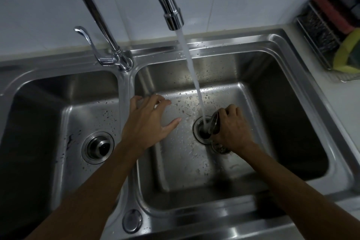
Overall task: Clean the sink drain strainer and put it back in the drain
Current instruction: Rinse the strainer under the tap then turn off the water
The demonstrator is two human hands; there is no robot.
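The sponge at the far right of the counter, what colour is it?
Yellow with a dark green side, seen in the head view.

Metal strainer (213,125) tilted under water stream, over drain (202,130).

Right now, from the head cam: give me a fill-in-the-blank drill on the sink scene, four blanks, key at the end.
1. The chrome tap spout pours water into the ____ basin of the steel double sink.
2. The round metal strainer is gripped by the ____ hand.
3. The left hand is spread ____, holding nothing.
4. The left basin's drain has its metal stopper ____.

Missing words: right; right; open; in place
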